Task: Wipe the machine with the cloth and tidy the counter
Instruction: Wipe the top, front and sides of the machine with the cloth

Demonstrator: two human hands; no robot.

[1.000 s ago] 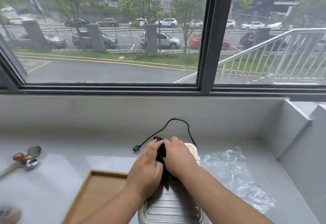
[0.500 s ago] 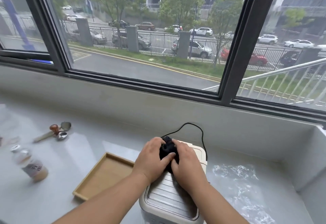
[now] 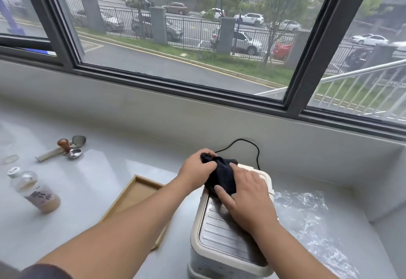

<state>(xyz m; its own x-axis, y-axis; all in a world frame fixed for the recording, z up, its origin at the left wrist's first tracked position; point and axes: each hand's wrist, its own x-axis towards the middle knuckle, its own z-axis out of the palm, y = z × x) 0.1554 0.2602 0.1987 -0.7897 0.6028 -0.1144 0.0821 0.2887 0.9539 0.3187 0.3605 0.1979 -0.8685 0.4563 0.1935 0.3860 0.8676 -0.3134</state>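
Observation:
A cream machine [image 3: 228,241] with a ribbed metal top stands on the grey counter [image 3: 98,169], its black cord [image 3: 243,144] looping behind it. A dark cloth [image 3: 222,174] lies bunched on the machine's far end. My left hand [image 3: 195,172] grips the cloth's left side. My right hand [image 3: 248,195] lies flat over its right side, fingers spread and pressing it onto the top.
A wooden tray [image 3: 134,193] lies left of the machine. A small bottle [image 3: 33,191] of beige liquid stands at the left. Further back lie a tamper and metal filter parts [image 3: 68,147]. Crumpled clear plastic [image 3: 307,219] covers the counter to the right. A window ledge wall runs behind.
The view has swung left and the bottle has come into sight. My right hand has opened flatter over the cloth, which now shows more between my hands.

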